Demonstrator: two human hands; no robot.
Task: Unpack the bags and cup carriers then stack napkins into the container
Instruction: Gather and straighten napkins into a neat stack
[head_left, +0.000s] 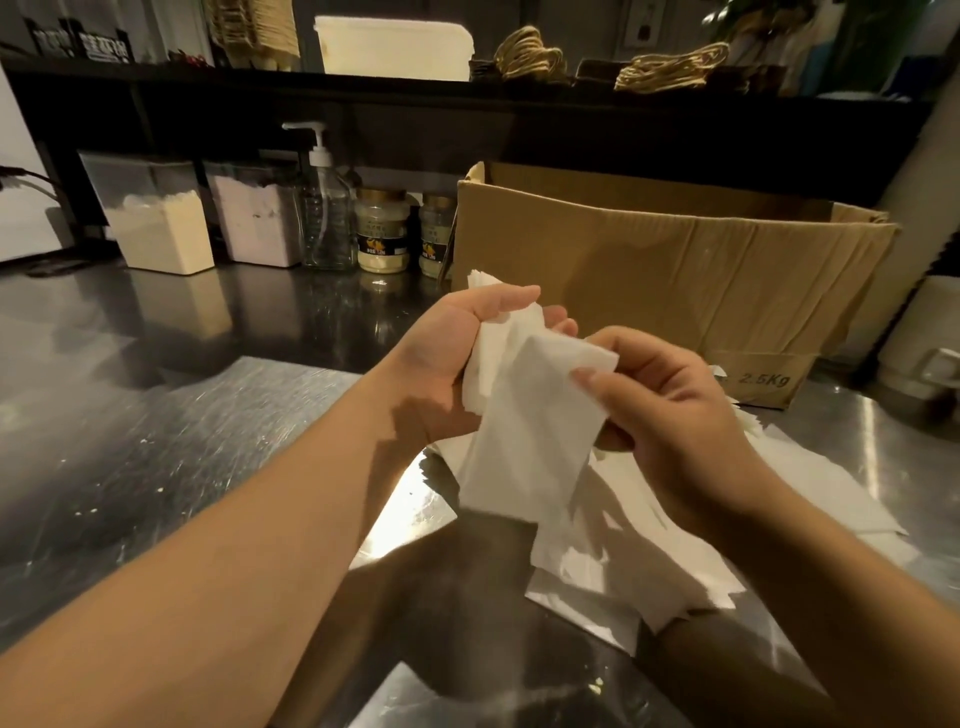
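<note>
My left hand (447, 358) grips a small bunch of white napkins (491, 358) above the steel counter. My right hand (670, 410) pinches one long folded napkin (530, 441) by its upper end, thumb on top, and the napkin hangs down between both hands. Several loose napkins (649, 545) lie spread on the counter below and to the right. A white lidded container (395, 49) stands on the high shelf at the back.
An open cardboard box (649, 270) stands just behind my hands. Along the back left are two powder bins (161, 228), a pump bottle (324, 208) and two jars (382, 228). Paper bags with twine handles (670, 67) lie on the shelf. The steel counter (156, 441) stretches left.
</note>
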